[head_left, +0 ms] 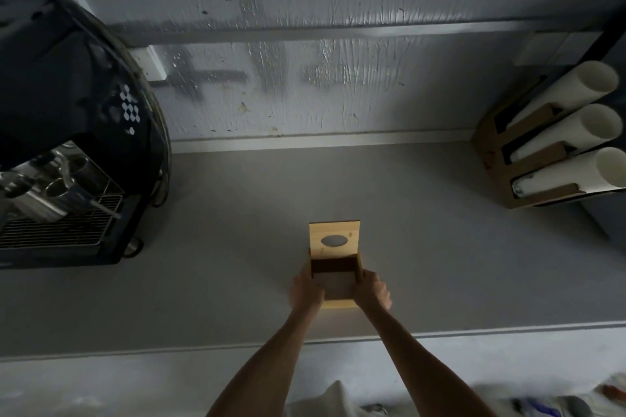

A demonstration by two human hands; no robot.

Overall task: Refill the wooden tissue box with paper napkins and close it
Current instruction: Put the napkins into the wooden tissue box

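Wooden tissue box [333, 284] lid raised, grey napkins inside, left hand [306, 291] and right hand [372, 289] grip its sides

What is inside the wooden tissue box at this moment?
The wooden tissue box is open, its lid slid back. Inside shows a flat greyish surface, perhaps napkins; too dim to confirm. The left hand and right hand hide the side edges.

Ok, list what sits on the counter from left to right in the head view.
Espresso machine → left hand → wooden tissue box, lid slid back → right hand → cup dispenser with three white stacks.
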